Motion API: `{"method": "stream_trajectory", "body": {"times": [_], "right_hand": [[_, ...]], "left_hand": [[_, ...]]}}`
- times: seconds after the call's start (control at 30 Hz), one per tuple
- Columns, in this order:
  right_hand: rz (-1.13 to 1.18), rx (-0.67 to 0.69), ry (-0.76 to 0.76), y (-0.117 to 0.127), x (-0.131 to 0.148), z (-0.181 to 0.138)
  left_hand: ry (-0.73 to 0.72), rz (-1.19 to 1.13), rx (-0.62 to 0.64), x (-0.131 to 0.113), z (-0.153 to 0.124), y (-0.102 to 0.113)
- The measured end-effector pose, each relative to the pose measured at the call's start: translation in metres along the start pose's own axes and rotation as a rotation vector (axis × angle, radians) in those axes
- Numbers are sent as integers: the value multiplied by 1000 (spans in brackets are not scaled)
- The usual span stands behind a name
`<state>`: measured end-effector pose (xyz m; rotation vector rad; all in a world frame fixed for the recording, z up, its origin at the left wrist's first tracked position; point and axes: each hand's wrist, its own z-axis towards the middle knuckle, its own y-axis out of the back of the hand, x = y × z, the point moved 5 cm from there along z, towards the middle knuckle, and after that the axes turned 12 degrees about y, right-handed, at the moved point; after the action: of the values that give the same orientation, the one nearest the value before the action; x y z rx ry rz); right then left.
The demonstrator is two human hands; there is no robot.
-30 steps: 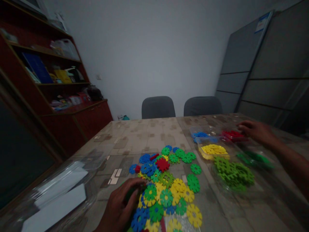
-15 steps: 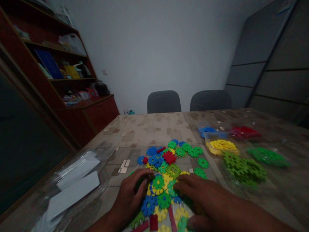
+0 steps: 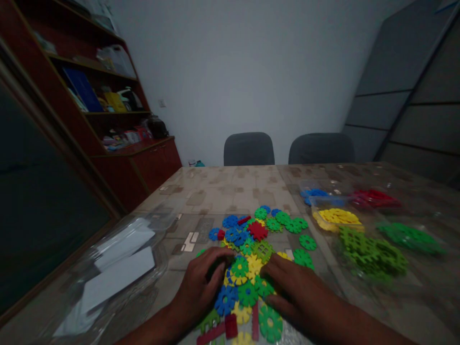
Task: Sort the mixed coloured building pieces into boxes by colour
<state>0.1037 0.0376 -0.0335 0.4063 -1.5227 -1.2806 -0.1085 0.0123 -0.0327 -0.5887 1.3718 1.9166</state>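
A loose pile of flower-shaped plastic building pieces lies in front of me, with a green-and-yellow stacked pair (image 3: pixel 239 267) in its middle. My left hand (image 3: pixel 203 278) curves around the pile's left side, thumb apart from the fingers, nothing visible in its grasp. At the right side my right hand (image 3: pixel 293 282) rests over the pieces, its thumb spread from the fingers; its fingertips partly cover a green piece (image 3: pixel 264 286). Between the hands are a yellow piece (image 3: pixel 254 266) and a blue piece (image 3: pixel 226 299). A larger green piece (image 3: pixel 270 322) lies below my right thumb.
To the right stand clear boxes of sorted pieces: blue (image 3: pixel 315 195), red (image 3: pixel 375 198), yellow (image 3: pixel 339 218), olive green (image 3: pixel 372 251) and green (image 3: pixel 411 238). A clear tray with white cards (image 3: pixel 118 282) is at left. Two grey chairs (image 3: pixel 249 148) stand behind the table.
My right hand's thumb has moved up and away from the near green piece, which now shows whole. My left hand keeps nearly the same place at the pile. The view has shifted slightly.
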Motion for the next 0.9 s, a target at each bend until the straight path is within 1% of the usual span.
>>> {"method": "stream_trajectory", "body": {"times": [0.17,0.23,0.3,0.33,0.43,0.5,0.67,0.73,0.9], "right_hand": [[-133,8,18,4,-4,8],[-154,-27,15,12,-6,8],[-120,-35,-4,19,-4,5],[-87,-12,-11,20,-1,2],[11,125,-16,14,12,-8],[33,157,-14,6,19,-14],[25,59,70,-5,21,-18],[20,45,87,-6,20,-17],[70,41,24,0,20,-17]], "left_hand": [[-12,30,53,-1,0,-3],[-59,58,68,-1,-1,-5],[-112,108,87,0,-3,-8],[-131,136,99,1,-3,-9],[-143,197,122,5,-4,-14],[-133,214,125,8,-3,-16],[-156,228,112,11,-3,-16],[-170,234,116,10,-2,-16],[-196,178,92,5,-1,-13]]}}
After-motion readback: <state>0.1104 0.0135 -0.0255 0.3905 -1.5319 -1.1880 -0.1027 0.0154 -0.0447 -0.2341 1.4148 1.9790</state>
